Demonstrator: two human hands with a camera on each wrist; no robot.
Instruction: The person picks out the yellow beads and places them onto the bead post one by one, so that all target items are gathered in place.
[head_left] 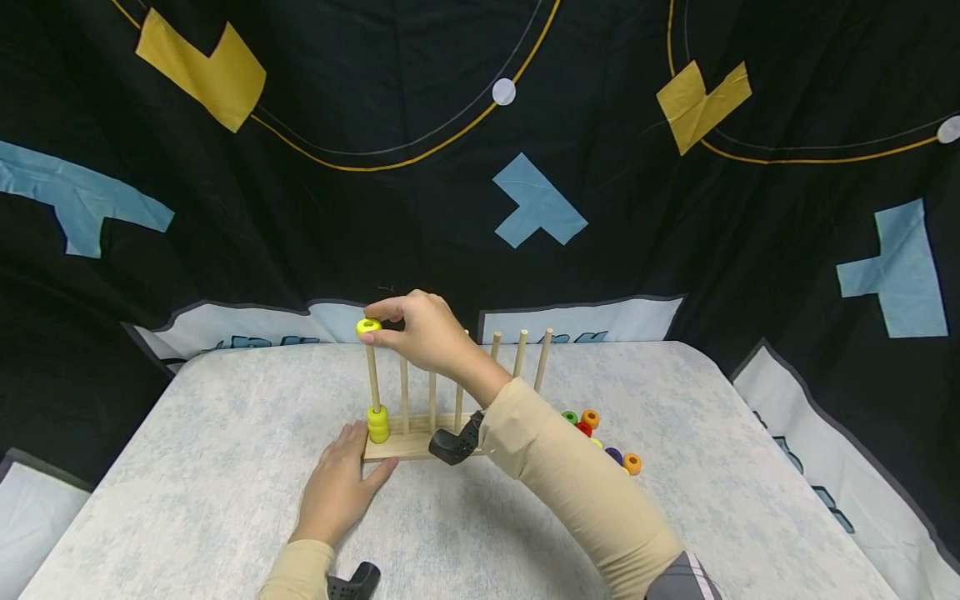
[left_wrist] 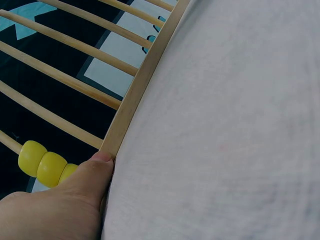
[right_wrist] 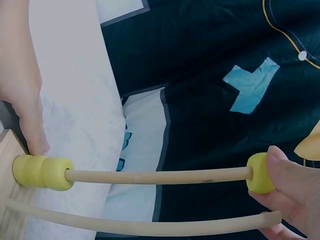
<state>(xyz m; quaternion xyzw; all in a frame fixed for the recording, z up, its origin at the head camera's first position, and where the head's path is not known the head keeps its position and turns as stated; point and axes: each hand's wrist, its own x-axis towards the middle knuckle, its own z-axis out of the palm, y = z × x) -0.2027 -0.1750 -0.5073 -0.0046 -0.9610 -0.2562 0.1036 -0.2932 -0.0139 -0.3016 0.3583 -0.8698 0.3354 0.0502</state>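
Note:
A wooden peg rack (head_left: 412,448) stands on the table with a row of upright pegs. Yellow beads (head_left: 378,425) are stacked at the foot of its leftmost peg. My right hand (head_left: 431,333) pinches another yellow bead (right_wrist: 259,173) between thumb and fingers at the top of that peg; the peg's tip is inside or against the bead. At the rack's left end rests my left hand (head_left: 341,479), fingers straight along the side. Its thumb (left_wrist: 92,175) presses the front edge of the base. The right forearm hides part of the rack.
Loose beads lie right of the rack, among them an orange bead (head_left: 632,463), a red bead (head_left: 584,428) and a green bead (head_left: 570,417); the right sleeve (head_left: 577,483) partly covers the group. Behind the pale table (head_left: 247,433) hangs a black curtain (head_left: 420,233).

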